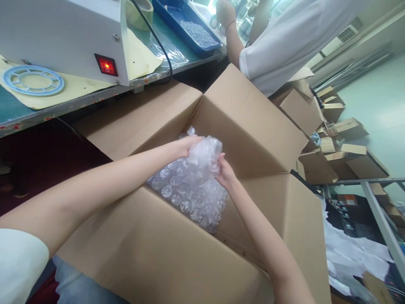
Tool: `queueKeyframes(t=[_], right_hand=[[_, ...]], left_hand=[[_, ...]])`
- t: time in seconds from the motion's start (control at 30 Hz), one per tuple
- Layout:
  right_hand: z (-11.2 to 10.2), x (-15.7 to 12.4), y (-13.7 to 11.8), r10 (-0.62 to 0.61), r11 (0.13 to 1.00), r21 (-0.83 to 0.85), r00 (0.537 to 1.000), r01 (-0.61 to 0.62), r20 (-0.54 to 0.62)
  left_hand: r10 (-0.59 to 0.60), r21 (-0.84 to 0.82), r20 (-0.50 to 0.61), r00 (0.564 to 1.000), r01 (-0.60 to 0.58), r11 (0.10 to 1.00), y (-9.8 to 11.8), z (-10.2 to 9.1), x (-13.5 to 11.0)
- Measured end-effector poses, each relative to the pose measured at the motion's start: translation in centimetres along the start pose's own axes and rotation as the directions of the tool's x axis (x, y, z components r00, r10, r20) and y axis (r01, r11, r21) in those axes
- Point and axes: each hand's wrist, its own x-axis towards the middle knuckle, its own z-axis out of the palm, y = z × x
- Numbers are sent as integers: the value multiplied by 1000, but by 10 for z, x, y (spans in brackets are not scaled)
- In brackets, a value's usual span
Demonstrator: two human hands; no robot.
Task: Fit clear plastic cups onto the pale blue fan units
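Head view: we're looking down into a big cardboard box (247, 122), flaps standing open.
Bag: a clear plastic bag (190, 190) sits inside the box, against its near wall, packed with small clear round pieces (166, 191).
Left hand (186, 145): on the bunched top of the bag, fingers clamped around the crumpled plastic.
Right hand (226, 171): just beside it on the other side of the bunch, fingers pinched shut on the same plastic.
Done so far: we'd say the bag is in the box, filled, with its top gathered between both hands.
Left to do: we see no knot, tie or tape on the bunch, and the box is unclosed.
Tabletop (9, 112): beyond the box, carrying a white machine (63, 33) with a lit red switch (106, 66), a blue ring (33, 79) and a blue tray (177, 17) of tiny parts.
Neighbour: a co-worker's hand (225, 12) is busy at the far end of the tabletop, well apart from ours.
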Motion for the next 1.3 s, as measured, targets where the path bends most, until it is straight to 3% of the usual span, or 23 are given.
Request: queueKeyframes(t=[0.07,0.13,0.2,0.27,0.4,0.57,0.67,0.77,0.97,1.13,1.3], right_hand=[[2,2,-1,6,998,55,999,-4,-36],[2,7,1,14,995,99,996,-5,-91],[2,11,3,31,992,126,991,-14,-132],[5,14,4,47,991,134,989,-28,-141],[11,12,-1,41,994,104,993,-30,-108],[1,6,-10,1,1000,-19,998,-2,-68],[-14,8,-6,16,985,-170,998,-25,-56],[-31,14,12,80,919,-383,995,-98,-62],[-58,9,87,278,555,-790,953,-263,-122],[-65,-1,136,340,317,-918,932,-239,-125],[-75,0,143,306,267,-950,949,-165,-78]], left_hand=[[96,154,-68,993,-85,984,-1,-1,-4],[230,314,-68,971,-198,929,-1,-2,-11],[331,453,34,943,-309,836,-2,0,-18],[357,568,155,921,-379,731,-6,3,-23],[373,724,210,904,-400,562,-15,9,-21],[386,794,199,901,-379,475,-14,5,-10],[368,802,189,911,-359,477,-12,4,-10],[347,807,112,931,-289,514,-12,5,-16],[258,791,15,966,-170,588,-11,1,-20],[164,734,-14,986,-101,672,-8,1,-23],[69,596,-44,997,-29,802,2,4,-25]])
